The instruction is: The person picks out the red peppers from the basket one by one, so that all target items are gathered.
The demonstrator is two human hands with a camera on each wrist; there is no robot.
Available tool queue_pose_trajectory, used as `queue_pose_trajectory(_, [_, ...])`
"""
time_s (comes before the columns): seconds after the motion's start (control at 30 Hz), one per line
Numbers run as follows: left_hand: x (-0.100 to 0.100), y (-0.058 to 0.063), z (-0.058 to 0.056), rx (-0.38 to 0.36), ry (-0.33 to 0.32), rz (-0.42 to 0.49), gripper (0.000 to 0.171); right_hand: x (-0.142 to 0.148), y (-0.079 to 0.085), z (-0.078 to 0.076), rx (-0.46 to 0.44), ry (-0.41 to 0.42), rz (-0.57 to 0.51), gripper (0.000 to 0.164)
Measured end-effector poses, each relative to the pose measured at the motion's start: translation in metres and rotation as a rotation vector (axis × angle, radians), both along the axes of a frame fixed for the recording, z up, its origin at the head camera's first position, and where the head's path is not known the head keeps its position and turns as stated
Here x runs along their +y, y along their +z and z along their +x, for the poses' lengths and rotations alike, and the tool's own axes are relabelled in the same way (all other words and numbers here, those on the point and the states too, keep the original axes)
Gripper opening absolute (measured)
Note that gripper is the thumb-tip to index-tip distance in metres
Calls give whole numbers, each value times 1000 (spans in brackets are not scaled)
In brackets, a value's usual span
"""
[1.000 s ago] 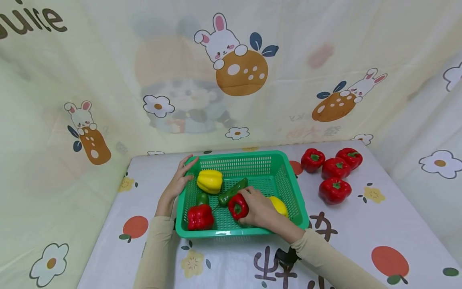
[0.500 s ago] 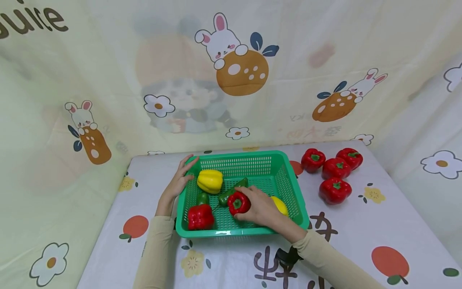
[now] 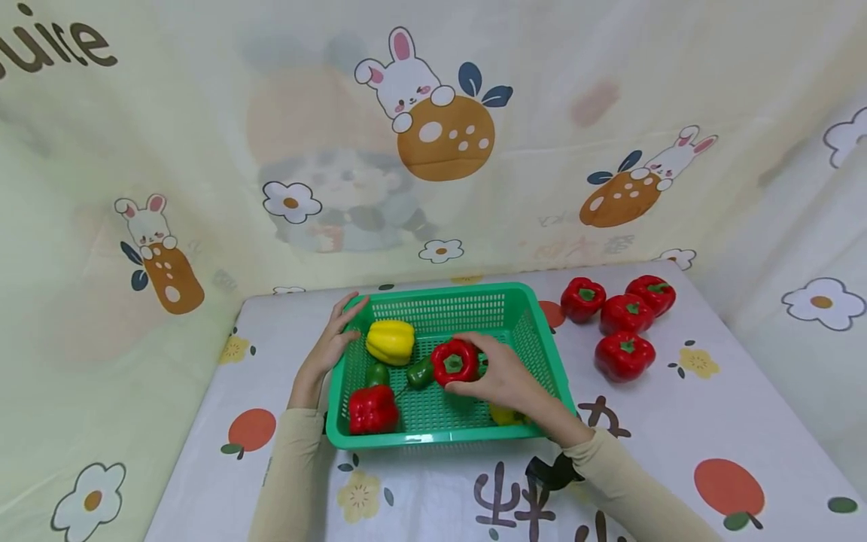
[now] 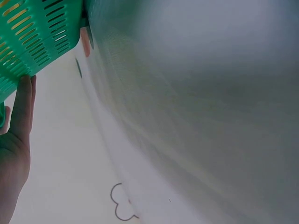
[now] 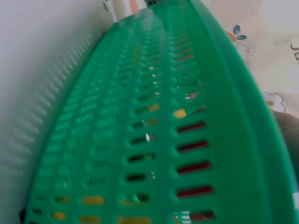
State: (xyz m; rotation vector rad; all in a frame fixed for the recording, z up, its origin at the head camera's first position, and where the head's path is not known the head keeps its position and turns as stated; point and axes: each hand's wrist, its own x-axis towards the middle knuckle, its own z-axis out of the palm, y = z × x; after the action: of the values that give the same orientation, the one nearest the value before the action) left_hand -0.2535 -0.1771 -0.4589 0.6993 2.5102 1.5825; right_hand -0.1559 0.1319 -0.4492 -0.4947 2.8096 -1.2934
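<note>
A green plastic basket [image 3: 433, 436] stands on the table, its near wall toward me. My left hand [image 3: 332, 342] holds its left rim near the far corner; in the left wrist view the fingers [image 4: 23, 107] lie along the outer wall. My right hand [image 3: 504, 376] grips a red bell pepper [image 3: 454, 363], stem side facing me, over the basket's middle. Also in the basket are a yellow bell pepper [image 3: 390, 342], another red bell pepper [image 3: 373, 410], a green pepper [image 3: 420, 373] partly covered, a small green vegetable [image 3: 377, 374] and a yellow item [image 3: 504, 414] mostly behind my right hand.
Several red bell peppers [image 3: 625, 357] stand grouped on the table to the right of the basket. A printed cloth [image 3: 250, 482] covers the table, and a curtain [image 3: 542, 203] hangs behind it. The basket's slotted wall [image 5: 140, 116] fills most of the right wrist view.
My right hand has lifted the red bell pepper slightly up and away from me, now covering more of the green pepper. The yellow item at right is more hidden. My left hand stays on the rim.
</note>
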Motion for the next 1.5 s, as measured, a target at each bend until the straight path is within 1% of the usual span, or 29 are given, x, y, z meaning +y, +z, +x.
queue_pose_trajectory(0.33, [-1,0,2,-16,2,12,62,23,15,-3,27,-57,-69,77])
queue_pose_trajectory(0.57, [-2,-1,2,-14,1,14,62,41,26,-6,49,-79,-126,76])
queue_pose_trajectory(0.83, [-2,-1,2,-12,1,13,63,61,40,-6,52,-143,-109,75])
queue_pose_trajectory(1.13, [-1,-3,1,-3,5,16,63,84,46,-10,61,-182,-118,72])
queue_pose_trajectory(1.3, [-1,-2,0,-7,1,12,62,100,46,-11,97,-231,-101,73])
queue_pose_trajectory(1.5, [-1,-1,1,-11,-2,21,62,116,48,-12,80,-288,-91,76])
